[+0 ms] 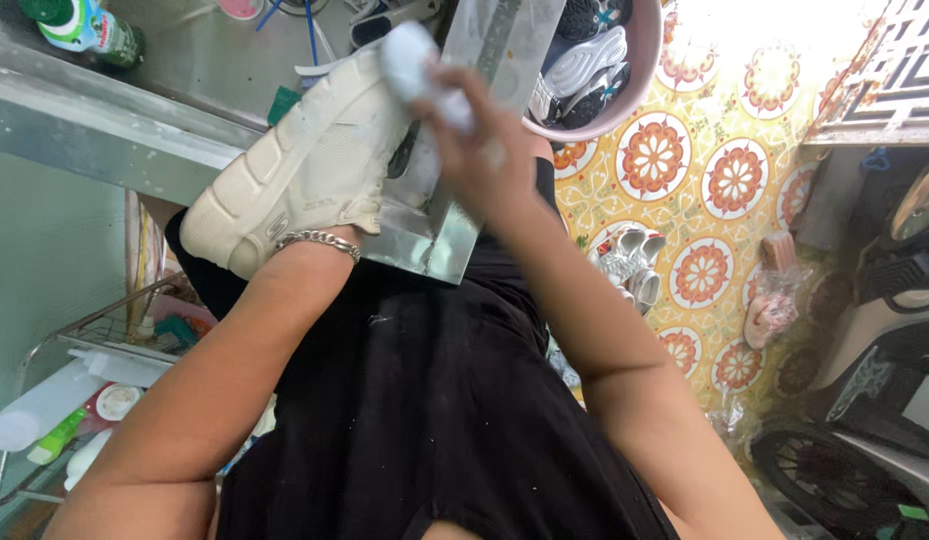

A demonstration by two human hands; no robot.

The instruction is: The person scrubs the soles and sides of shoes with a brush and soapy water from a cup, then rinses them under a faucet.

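A cream-white sneaker (pixel 305 165) is held up on its side, its ridged sole facing left, against the edge of a metal table (pixel 95 130). My left hand (pixel 323 250) wears a silver chain bracelet at the wrist. It goes into or behind the shoe, so its fingers are hidden. My right hand (pixel 480 140) is blurred and closed on a white cloth or sponge (pixel 413 55), which presses on the shoe's upper near the opening.
A pink basin (pixel 640 75) full of dark and white shoes stands on the patterned tile floor (pixel 730 180). More shoes (pixel 630 265) lie on the tiles. A wire rack with bottles (pixel 45 410) is lower left, a green bottle (pixel 85 28) upper left, and a motorbike (pixel 885 340) at right.
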